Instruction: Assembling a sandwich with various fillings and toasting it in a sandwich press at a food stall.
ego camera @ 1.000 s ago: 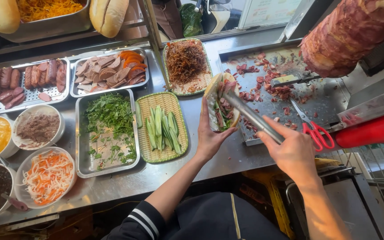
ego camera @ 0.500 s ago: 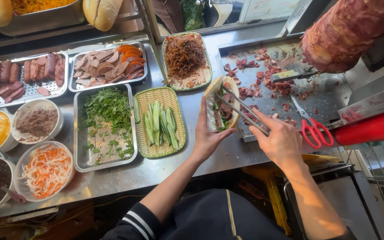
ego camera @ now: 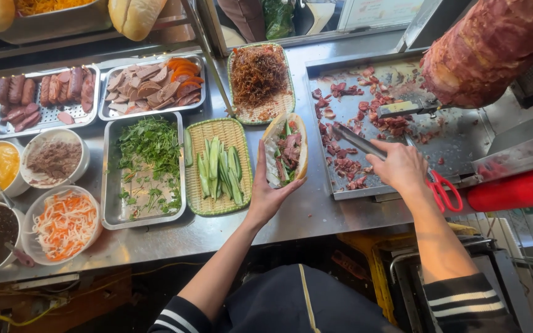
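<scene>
My left hand (ego camera: 266, 194) holds an opened bread roll sandwich (ego camera: 285, 150) filled with meat and green strips, lifted above the steel counter. My right hand (ego camera: 401, 165) grips metal tongs (ego camera: 357, 140) that point left over the griddle tray (ego camera: 458, 145), where shaved meat pieces (ego camera: 365, 114) lie scattered. The tong tips are just right of the sandwich. A big cone of roasted meat (ego camera: 488, 46) hangs over the tray's right end.
A basket of cucumber sticks (ego camera: 217, 165), a herb tray (ego camera: 146, 169), a basket of brown shreds (ego camera: 259, 77), sliced-meat trays (ego camera: 152, 86) and sauce and pickle bowls (ego camera: 63, 223) fill the counter. Red-handled scissors (ego camera: 444, 190) lie by the griddle.
My right hand has drawn the tongs out of the sandwich and back to the right over the griddle. The sandwich stays in my left hand.
</scene>
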